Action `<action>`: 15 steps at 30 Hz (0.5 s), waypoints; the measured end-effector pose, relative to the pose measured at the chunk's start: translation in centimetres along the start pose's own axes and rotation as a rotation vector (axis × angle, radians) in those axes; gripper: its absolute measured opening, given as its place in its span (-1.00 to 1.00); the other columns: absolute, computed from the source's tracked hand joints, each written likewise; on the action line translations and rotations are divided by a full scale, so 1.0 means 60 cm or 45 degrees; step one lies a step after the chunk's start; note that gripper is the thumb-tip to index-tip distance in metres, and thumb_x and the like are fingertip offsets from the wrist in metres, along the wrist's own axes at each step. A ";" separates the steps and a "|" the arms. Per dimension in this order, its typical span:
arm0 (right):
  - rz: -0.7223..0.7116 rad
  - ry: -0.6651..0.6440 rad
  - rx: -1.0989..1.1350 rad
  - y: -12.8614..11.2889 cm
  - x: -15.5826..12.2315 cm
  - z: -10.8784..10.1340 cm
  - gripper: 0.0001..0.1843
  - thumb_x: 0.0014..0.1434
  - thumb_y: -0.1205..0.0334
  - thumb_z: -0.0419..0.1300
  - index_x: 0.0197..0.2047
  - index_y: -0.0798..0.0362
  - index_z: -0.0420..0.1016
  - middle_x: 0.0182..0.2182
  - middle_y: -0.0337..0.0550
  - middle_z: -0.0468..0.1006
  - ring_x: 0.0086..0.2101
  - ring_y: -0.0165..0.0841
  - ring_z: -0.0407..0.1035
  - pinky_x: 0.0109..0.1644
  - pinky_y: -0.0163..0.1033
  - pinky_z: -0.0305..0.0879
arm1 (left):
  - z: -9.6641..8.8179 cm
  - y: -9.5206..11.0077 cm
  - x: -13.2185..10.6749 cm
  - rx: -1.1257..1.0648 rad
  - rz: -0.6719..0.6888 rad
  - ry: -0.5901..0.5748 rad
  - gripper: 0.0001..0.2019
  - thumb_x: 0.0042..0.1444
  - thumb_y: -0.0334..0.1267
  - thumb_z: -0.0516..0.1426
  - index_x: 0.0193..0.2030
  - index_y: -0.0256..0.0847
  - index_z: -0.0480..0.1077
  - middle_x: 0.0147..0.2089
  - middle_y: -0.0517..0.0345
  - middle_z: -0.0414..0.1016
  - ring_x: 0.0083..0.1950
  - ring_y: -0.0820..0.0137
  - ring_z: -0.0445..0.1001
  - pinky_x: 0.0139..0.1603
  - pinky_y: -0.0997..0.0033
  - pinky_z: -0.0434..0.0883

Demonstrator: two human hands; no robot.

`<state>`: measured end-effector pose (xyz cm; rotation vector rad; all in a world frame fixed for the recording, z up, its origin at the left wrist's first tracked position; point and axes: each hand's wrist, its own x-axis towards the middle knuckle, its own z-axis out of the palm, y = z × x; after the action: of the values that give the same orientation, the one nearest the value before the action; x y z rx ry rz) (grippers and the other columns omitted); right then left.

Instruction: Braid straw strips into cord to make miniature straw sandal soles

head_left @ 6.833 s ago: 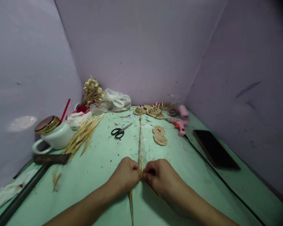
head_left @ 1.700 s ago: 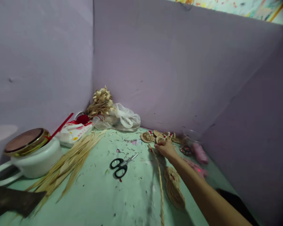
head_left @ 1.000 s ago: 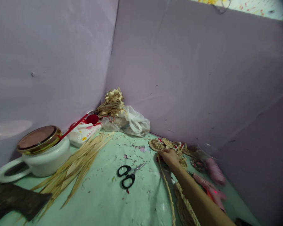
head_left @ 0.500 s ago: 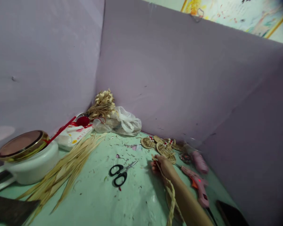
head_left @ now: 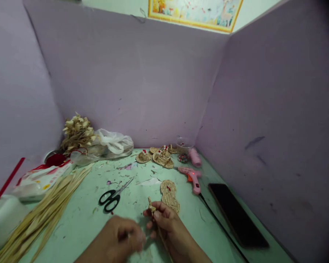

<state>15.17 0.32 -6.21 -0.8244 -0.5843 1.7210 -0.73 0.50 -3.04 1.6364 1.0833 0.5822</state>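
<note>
My right hand [head_left: 168,223] pinches the end of a plaited straw cord [head_left: 151,206] between thumb and fingers, the cord trailing down behind the hand. Close to its left is my left hand [head_left: 120,235], smeared by motion, so its fingers are unclear. Just beyond the right hand lies a woven straw sole shape [head_left: 169,195] with a small red mark. Black-handled scissors [head_left: 113,199] rest on the green table [head_left: 82,219], blades pointing away and right.
Dry straw strips [head_left: 49,208] lie at left beside a white mug [head_left: 5,223]. At the back are small straw slippers [head_left: 161,159] with red and white beads. A pink glue gun [head_left: 193,177], thread spool [head_left: 194,157] and black phone [head_left: 237,215] are on the right.
My view has turned to the right. My left hand has come into view beside the right hand, which still holds the straw cord. The woven sole shape now shows.
</note>
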 end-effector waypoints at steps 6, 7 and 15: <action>-0.032 0.004 0.232 -0.005 0.007 -0.008 -0.66 -0.23 0.27 0.34 -0.33 0.15 0.40 -0.58 -0.29 0.36 -0.61 -0.55 0.21 -0.56 -0.43 0.17 | 0.024 0.030 0.073 -0.090 -0.082 0.142 -0.75 -0.10 -0.13 0.11 -0.48 -0.34 0.37 -0.58 0.16 0.40 -0.61 0.54 0.25 -0.58 0.57 0.16; -0.029 -0.009 0.242 -0.005 0.009 -0.010 -0.66 -0.23 0.26 0.34 -0.32 0.15 0.41 -0.56 -0.26 0.39 -0.61 -0.55 0.22 -0.56 -0.43 0.16 | 0.033 0.028 0.078 -0.105 -0.066 0.141 -0.75 -0.10 -0.13 0.11 -0.48 -0.34 0.35 -0.59 0.14 0.41 -0.58 0.51 0.29 -0.55 0.56 0.19; 0.027 -0.023 0.284 0.002 0.017 -0.024 -0.65 -0.19 0.26 0.32 -0.27 0.13 0.41 -0.48 -0.18 0.44 -0.54 -0.49 0.30 -0.55 -0.42 0.17 | 0.068 -0.003 0.081 -0.088 -0.068 0.315 -0.74 -0.05 -0.09 0.07 -0.49 -0.29 0.31 -0.63 0.19 0.34 -0.61 0.52 0.27 -0.59 0.57 0.19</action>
<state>16.02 1.25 -7.50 -0.6598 -0.3876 1.7773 4.78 2.75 -5.24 1.4980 1.2679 0.7933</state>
